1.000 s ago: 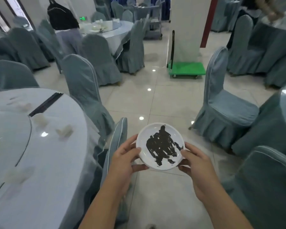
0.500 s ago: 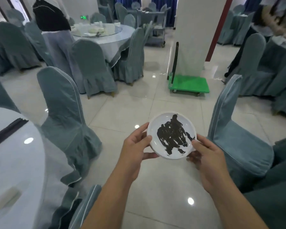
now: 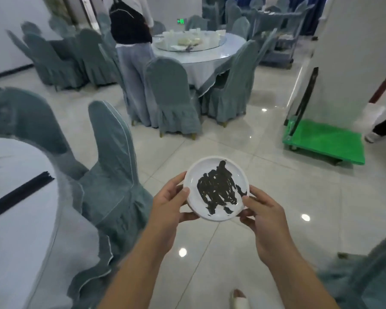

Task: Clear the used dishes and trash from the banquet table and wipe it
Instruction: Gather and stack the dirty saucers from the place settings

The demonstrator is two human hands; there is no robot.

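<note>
A small white plate [image 3: 194, 197] smeared with dark sauce hangs over the tiled floor, held level in front of me. My left hand [image 3: 168, 204] grips its left rim, thumb on top. My right hand [image 3: 263, 216] grips its right rim the same way. The round banquet table [image 3: 11, 215] with its pale cloth lies at the left edge, and black chopsticks [image 3: 18, 194] rest on it.
Covered teal chairs [image 3: 114, 175] stand beside the table. Farther off, another round table [image 3: 201, 52] carries dishes, with a person [image 3: 132, 41] standing at it. A green flat trolley [image 3: 325, 140] sits by the white pillar at right. Another chair [image 3: 363, 282] is at lower right.
The view has swung left and moved across the floor, so the far table and trolley look nearer. Both hands keep the same hold on the plate.
</note>
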